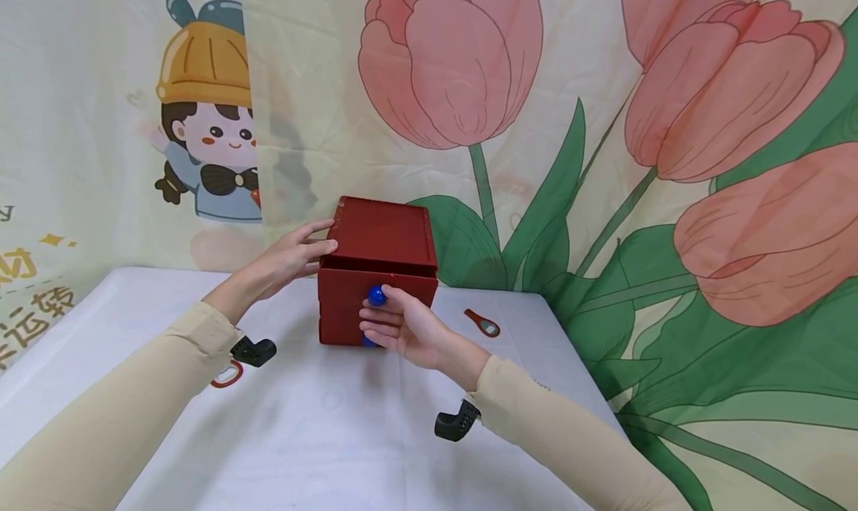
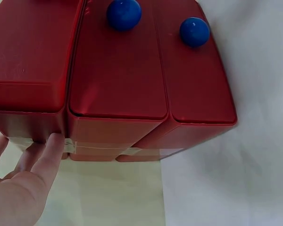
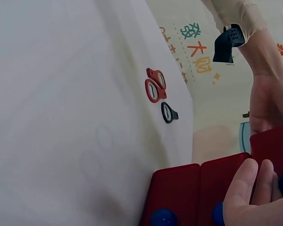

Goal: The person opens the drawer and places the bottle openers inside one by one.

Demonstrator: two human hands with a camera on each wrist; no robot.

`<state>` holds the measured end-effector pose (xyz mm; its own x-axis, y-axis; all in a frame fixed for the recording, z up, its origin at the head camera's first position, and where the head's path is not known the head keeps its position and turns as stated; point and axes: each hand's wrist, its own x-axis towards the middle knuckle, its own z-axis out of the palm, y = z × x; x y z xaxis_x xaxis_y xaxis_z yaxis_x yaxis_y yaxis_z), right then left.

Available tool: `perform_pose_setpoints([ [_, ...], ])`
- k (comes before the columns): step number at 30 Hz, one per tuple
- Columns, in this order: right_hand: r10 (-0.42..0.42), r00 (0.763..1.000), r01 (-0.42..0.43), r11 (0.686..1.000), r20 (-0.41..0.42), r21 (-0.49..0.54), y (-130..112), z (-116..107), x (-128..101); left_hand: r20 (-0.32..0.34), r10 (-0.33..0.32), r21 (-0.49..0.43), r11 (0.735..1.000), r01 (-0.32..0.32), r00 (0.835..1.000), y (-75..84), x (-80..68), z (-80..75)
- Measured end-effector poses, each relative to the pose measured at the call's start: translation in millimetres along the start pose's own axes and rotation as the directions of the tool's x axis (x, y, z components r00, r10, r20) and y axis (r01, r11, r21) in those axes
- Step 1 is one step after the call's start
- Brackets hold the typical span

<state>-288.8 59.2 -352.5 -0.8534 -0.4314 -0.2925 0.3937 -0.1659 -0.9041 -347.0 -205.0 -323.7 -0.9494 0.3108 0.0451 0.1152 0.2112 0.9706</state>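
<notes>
Your right hand point(image 1: 402, 331) pinches the upper blue knob point(image 1: 377, 296) on the red box point(image 1: 378, 269) front; left hand point(image 1: 291, 258) flat, fingers straight, braces its left side.

Beige sleeves point(image 1: 100, 414), black wrist cameras point(image 1: 255, 351)

A red drawer box point(image 1: 377, 269) stands on the white table point(image 1: 322, 436). The left hand point(image 1: 290, 261) rests flat against the box's left side; the right hand point(image 1: 402, 325) pinches the upper blue knob point(image 1: 377, 296) on its front (a small red tag point(image 1: 482, 322) lies right of the box).
</notes>
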Motion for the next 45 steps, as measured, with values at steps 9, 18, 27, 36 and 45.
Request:
perform_pose_setpoints([
  [9, -0.011, 1.0, 0.011, 1.0, -0.001, -0.009, -1.9, -0.3, 5.4, 0.0, -0.002, -0.002, 1.0, 0.002, 1.0, 0.4, -0.5, -0.2],
  [18, -0.017, 1.0, 0.017, 0.999, -0.013, -0.027, -2.6, -0.7, 12.1, -0.004, -0.004, -0.005, 1.0, 0.004, 1.0, -1.3, 0.1, -0.1],
  [27, -0.028, 0.999, 0.027, 0.999, -0.019, -0.044, -5.4, -0.7, 17.0, -0.008, -0.009, -0.002, 1.0, 0.009, 1.0, -0.2, -0.4, 0.3],
  [36, -0.028, 0.999, 0.027, 0.999, -0.03, -0.039, -6.9, -2.1, 22.1, -0.007, -0.012, -0.005, 1.0, 0.012, 1.0, 1.4, -0.7, 0.9],
  [45, -0.028, 0.999, 0.027, 0.999, -0.035, -0.027, -8.1, -3.2, 26.9, -0.003, -0.01, -0.015, 1.0, 0.01, 1.0, 1.8, -0.9, 0.8],
])
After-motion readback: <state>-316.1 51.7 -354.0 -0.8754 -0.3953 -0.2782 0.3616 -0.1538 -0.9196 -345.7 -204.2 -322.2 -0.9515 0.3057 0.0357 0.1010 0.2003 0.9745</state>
